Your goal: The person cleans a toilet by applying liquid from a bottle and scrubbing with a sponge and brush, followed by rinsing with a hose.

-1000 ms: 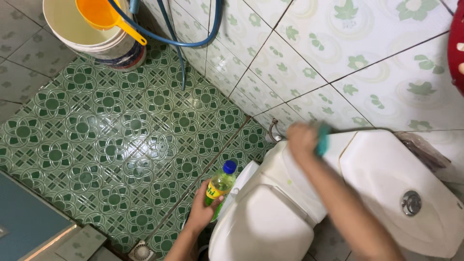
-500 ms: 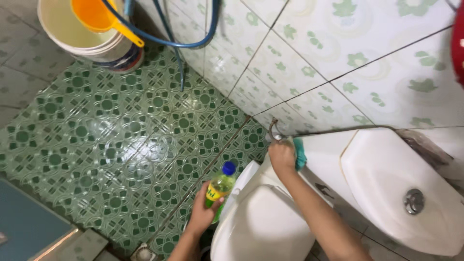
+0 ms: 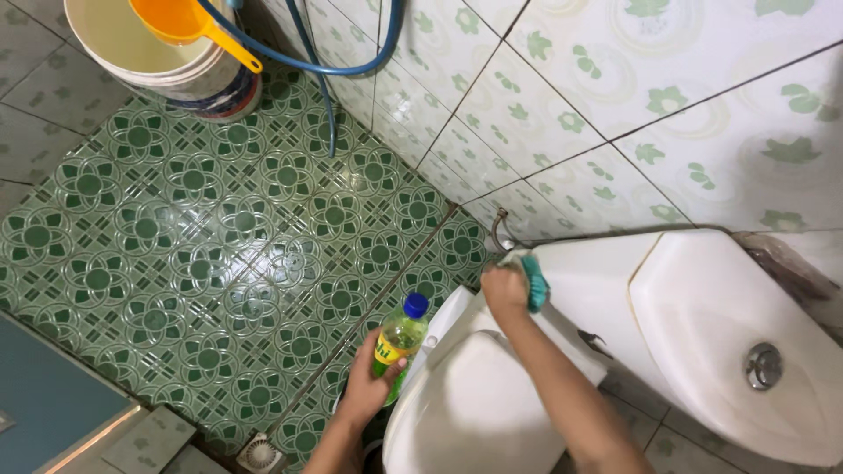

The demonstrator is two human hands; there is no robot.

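Note:
My left hand [image 3: 364, 386] grips a clear bottle [image 3: 400, 338] of yellow-green liquid with a blue cap, held upright beside the toilet bowl. My right hand [image 3: 505, 290] is closed on a teal scrub pad [image 3: 534, 283], pressed against the lower left end of the white toilet tank [image 3: 588, 285], just above the closed white lid [image 3: 479, 412]. The tank cover [image 3: 702, 325] with its round metal flush button [image 3: 763, 366] lies to the right of that hand.
A cream bucket [image 3: 140, 48] with an orange dipper [image 3: 180, 22] stands at the top left on the green patterned floor. A blue hose [image 3: 351, 66] hangs along the tiled wall. A floor drain [image 3: 261, 455] and a blue panel [image 3: 44, 395] sit at the bottom left.
My right hand with the scrub pad swept from higher on the tank down and left to its lower end. The left hand and bottle stayed put.

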